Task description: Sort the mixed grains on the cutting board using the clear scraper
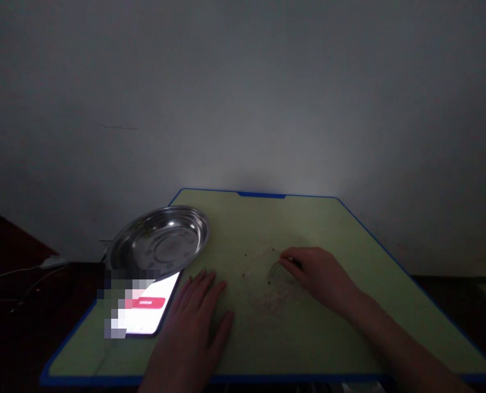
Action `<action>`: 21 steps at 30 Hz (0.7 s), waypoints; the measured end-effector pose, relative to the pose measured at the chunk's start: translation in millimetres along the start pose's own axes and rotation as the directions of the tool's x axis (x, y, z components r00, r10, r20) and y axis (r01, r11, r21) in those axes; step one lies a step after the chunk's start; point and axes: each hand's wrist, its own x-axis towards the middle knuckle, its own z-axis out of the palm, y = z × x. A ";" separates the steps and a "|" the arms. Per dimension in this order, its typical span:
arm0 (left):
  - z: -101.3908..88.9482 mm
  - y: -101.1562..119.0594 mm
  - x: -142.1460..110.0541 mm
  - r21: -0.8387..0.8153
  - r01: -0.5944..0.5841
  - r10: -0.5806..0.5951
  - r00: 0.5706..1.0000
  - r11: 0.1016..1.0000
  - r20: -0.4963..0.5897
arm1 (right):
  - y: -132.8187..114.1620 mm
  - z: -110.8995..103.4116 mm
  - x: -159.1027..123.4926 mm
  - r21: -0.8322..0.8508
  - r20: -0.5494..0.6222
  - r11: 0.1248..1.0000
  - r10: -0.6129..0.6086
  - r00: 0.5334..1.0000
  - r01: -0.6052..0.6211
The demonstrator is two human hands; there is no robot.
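Faint curved strand (263,254) on the green counter (247,218) runs leftward from the nearer right hand (319,273), fingers pressed together, any held item unclear; 4 dark specks (273,249) lie nearby; left hand (194,311) flat, fingers slightly spread.

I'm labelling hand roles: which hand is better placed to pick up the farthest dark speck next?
Probably the right hand: its bent fingers are close beside that speck. The left hand lies palm down by the phone, farther off.
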 end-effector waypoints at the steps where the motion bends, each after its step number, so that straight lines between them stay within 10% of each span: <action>1: 0.0 0.0 0.2 0.007 0.002 -0.002 1.000 1.000 -0.005 | -0.5 -0.5 0.2 -0.002 0.006 1.000 -0.009 1.000 0.009; 9: -4.2 1.2 1.7 -0.049 0.033 -0.033 0.999 0.998 -0.011 | -24.1 -12.5 -20.3 0.122 -0.029 0.992 0.027 0.999 -0.024; 16: -11.9 -2.9 1.2 -0.209 0.235 -0.235 0.972 0.949 0.024 | -92.2 10.7 -29.6 0.140 0.140 0.985 -0.124 0.982 0.104; 21: -13.8 -7.6 -3.3 -0.251 0.267 -0.263 0.964 0.931 0.049 | -98.2 31.7 -25.9 0.084 0.126 0.981 -0.182 0.975 0.173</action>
